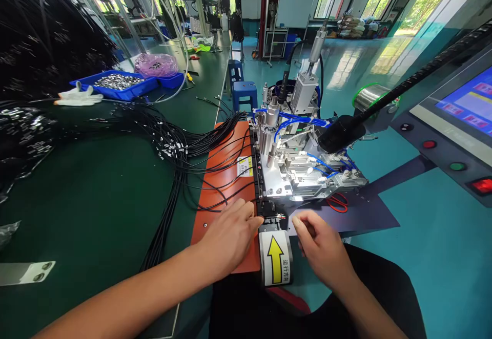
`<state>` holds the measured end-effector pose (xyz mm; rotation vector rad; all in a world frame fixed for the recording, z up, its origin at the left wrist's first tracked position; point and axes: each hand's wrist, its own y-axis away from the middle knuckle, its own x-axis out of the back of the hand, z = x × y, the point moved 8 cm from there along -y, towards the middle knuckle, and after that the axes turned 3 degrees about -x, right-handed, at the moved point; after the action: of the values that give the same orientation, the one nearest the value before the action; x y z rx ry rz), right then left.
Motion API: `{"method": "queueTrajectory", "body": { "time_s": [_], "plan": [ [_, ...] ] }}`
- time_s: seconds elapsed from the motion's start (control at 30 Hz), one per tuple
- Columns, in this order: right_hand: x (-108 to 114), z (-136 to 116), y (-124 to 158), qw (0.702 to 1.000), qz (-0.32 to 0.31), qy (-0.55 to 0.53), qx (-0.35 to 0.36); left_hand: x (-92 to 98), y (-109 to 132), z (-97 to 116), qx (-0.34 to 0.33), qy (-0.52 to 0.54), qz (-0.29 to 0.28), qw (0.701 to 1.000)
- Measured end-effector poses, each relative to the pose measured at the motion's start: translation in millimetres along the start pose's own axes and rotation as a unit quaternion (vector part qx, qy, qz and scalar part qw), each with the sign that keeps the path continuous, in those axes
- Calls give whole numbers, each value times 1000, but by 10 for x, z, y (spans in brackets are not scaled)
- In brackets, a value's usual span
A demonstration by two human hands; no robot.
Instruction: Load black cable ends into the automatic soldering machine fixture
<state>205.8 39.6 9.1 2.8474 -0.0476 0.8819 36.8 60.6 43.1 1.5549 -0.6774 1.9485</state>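
My left hand [234, 231] rests over the edge of the orange plate [240, 265], its thumb and finger closed on a black cable at the machine's front track. Bared wire ends [282, 217] stick out just past that track. To their right, my right hand [323, 247] is held with fingers curled and thumb pressed to the forefinger; whatever is in the pinch is too small to make out. Several black cables [219, 147] lie across the plate into the metal machine [303, 170]. Below the hands is a roller with a yellow arrow label [275, 259].
A control panel [438, 119] with buttons stands at right, beside a solder wire spool [371, 98]. Red-handled scissors [338, 203] lie under the machine. On the green bench are a blue tray [126, 93] of small metal parts, a white glove [79, 96] and large cable bundles [46, 42].
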Motion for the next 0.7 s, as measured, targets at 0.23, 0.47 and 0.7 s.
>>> {"method": "queueTrajectory", "body": {
  "time_s": [0.23,0.47,0.7],
  "plan": [
    [-358,-245,599,984,-85,-32,153,-91,106,75,-56,-3,-73,996],
    [-553,-381,664,968,-87,-19,234,335,67,-294,8,54,-48,997],
    [-611,-390,640,960,-116,-29,252,864,532,-1243,258,-80,-109,957]
  ]
}}
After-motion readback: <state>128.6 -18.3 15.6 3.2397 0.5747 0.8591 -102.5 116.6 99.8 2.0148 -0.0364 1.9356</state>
